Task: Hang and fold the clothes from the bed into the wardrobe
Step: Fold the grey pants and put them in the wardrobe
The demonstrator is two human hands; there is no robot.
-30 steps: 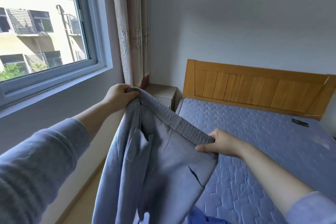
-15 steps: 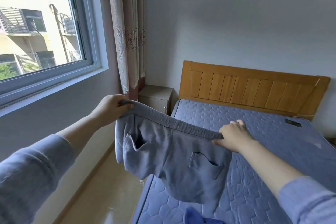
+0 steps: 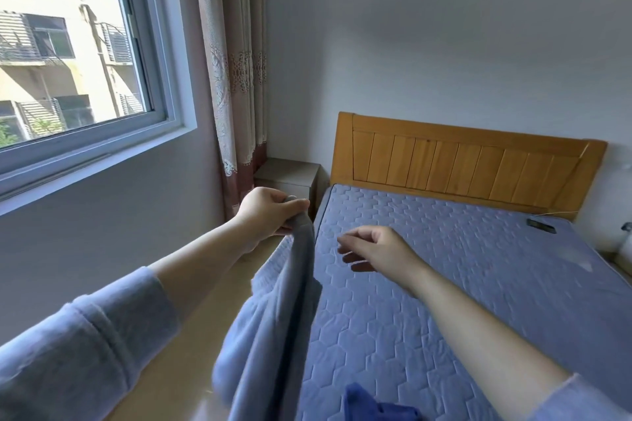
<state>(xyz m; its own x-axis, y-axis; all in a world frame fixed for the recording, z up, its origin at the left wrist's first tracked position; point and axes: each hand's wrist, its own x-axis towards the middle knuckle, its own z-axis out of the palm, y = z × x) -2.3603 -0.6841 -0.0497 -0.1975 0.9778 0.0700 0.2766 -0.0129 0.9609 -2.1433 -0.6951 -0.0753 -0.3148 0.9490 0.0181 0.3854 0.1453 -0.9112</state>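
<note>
1. Bed (image 3: 444, 301): blue quilted mattress with hex stitching. Slatted wooden headboard (image 3: 461, 161) at the far end, against a pale wall.
2. Left of the bed there's a strip of light floor (image 3: 191, 335), then a wall with a window (image 3: 68, 44). A patterned curtain (image 3: 236, 79) hangs in the room corner. A small nightstand (image 3: 287, 174) sits between the curtain and the headboard's left end.
3. Small dark flat object (image 3: 541, 225) near the bed's far right corner, too small to identify.
4. Dark blue cloth (image 3: 376, 407) at the bed's near edge, cut off by the frame.
5. Grey garment (image 3: 273, 318): in the air along the bed's left edge, hanging in one bunched column. Soft blue-grey fabric with a thicker band at the top. Probably trousers, but too bunched to be sure.
6. Left hand (image 3: 266, 212): fingers and thumb clamped round the garment's top band, above the bed's left edge towards the head end.
7. Right hand (image 3: 376, 249): over the mattress just right of the garment, not touching it. Fingers loosely curled, holding nothing.
</note>
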